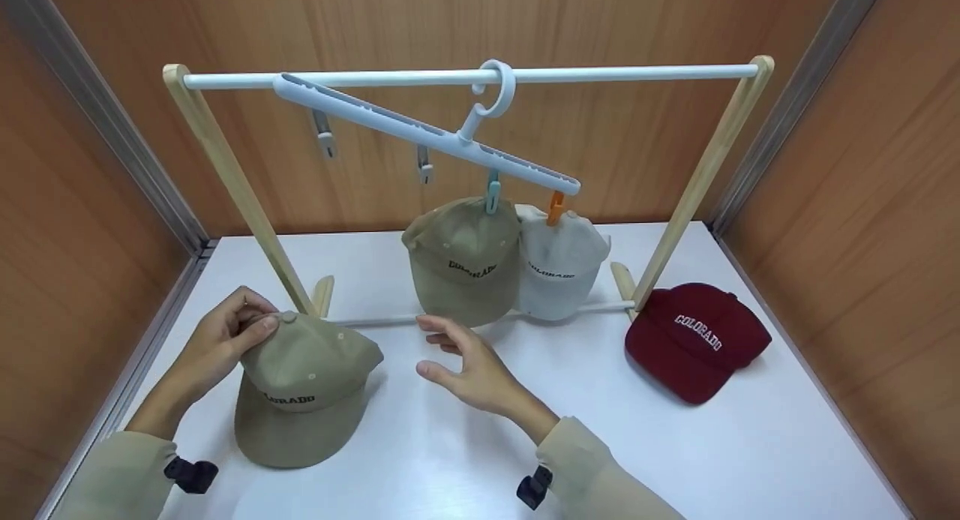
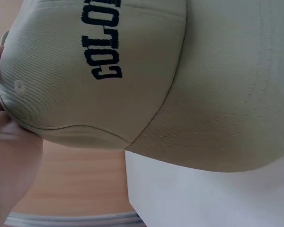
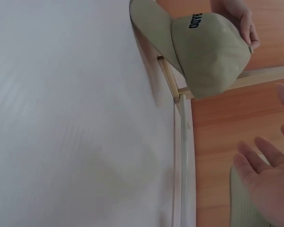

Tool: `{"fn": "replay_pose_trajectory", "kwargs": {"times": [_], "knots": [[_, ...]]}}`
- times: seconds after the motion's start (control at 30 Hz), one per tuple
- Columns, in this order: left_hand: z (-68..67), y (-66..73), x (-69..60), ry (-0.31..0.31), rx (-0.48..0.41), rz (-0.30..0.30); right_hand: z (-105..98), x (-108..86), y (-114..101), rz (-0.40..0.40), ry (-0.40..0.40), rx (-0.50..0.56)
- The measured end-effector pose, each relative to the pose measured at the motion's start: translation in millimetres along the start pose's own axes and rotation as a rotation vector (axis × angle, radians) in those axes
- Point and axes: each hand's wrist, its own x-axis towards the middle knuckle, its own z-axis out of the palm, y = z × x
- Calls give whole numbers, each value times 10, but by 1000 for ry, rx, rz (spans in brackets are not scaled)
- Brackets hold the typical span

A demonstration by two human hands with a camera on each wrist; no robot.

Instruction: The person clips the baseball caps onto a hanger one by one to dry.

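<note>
My left hand (image 1: 217,341) pinches the crown of an olive-khaki baseball cap (image 1: 300,430) near its top button, at the front left. In the left wrist view the same cap (image 2: 146,109) fills most of the frame, its dark lettering turned sideways. My right hand (image 1: 476,370) reaches over the table with fingers spread and nothing between them. It is nearest a second khaki cap (image 1: 465,280), which hangs from a light blue clip (image 1: 493,196). Beside that cap a white cap (image 1: 559,272) hangs from an orange clip (image 1: 556,207).
A pale blue hanger (image 1: 390,128) tilts down to the right on the rack's white rod (image 1: 637,73). Two grey clips, one at its left end (image 1: 325,137), hold nothing. A maroon cap (image 1: 694,347) lies on the white table (image 1: 600,430) at right. Wooden walls surround the table.
</note>
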Motion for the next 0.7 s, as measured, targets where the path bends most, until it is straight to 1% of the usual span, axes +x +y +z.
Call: {"fn": "replay_pose_trajectory", "kwargs": {"times": [0.17,0.3,0.43,0.5,0.57,0.7], "knots": [[142,153,60,31,-56,70,28,70,-77,-48,-17,-48],[236,257,115,48,-87,116,33,147,-168,-94,11,-97],[317,348,155,65,-80,141,24,239,-252,-145,72,-134],[356,386,173,79,-82,153,16,287,-293,-162,88,-135],[398,418,188,88,-91,167,8,330,-331,-173,90,-140],[486,460,213,90,-114,193,-10,387,-386,-174,67,-149]]}}
